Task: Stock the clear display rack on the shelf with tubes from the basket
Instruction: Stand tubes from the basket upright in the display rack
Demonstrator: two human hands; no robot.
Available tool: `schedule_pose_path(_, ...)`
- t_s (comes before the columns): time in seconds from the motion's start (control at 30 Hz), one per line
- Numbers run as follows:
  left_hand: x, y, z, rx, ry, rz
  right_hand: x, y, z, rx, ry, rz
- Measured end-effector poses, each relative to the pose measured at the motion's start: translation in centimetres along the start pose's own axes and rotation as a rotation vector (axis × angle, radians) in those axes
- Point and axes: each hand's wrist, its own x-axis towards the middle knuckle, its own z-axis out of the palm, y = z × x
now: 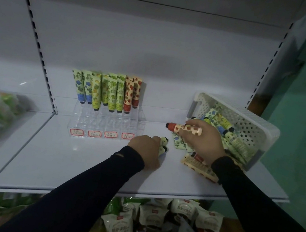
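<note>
Head view: right hand [204, 139] pinches a light, soft strawberry tube [185, 129] mid-body near the shelf's [79, 164] right edge; left hand [145, 149] grips two tubes [163, 145].

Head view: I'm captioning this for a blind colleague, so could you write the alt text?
A person's right hand holds a strawberry-print tube beside a white basket of tubes, while the left hand grips two pale tubes. Behind, a clear display rack on the white shelf holds upright tubes.
</note>
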Motion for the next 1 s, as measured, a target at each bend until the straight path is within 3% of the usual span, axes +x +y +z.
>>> schedule_pose_path(0.17, -0.4, -1.0, -1.3, -0.028, -0.063, 0.051, 0.3, -1.1, -0.3, 0.135, 0.061, -0.006)
schedule_pose_path(0.27, -0.7, -1.6, -1.4, -0.158, -0.066, 0.048, 0.4, -2.2, -0.3, 0.195, 0.078, -0.04)
schedule_pose_path(0.43, -1.7, -4.2, -1.1, -0.467, -0.087, 0.036, 0.7, -4.7, 0.1, 0.205, 0.102, -0.107)
schedule_pose_path(0.67, -3.8, -8.7, 0.2, -1.097, -0.125, -0.079, 2.5, -7.5, 2.1, 0.241, 0.094, -0.162)
schedule_pose_path(0.9, -5.1, -11.4, -0.2, -1.291, -0.138, -0.077, 3.9, -8.5, 4.0, 0.205, 0.08, -0.177)
schedule_pose_path(1.0, -5.3, -12.0, 0.3, -1.227, -0.141, -0.074, 4.5, -8.6, 4.5, 0.224, 0.076, -0.164)
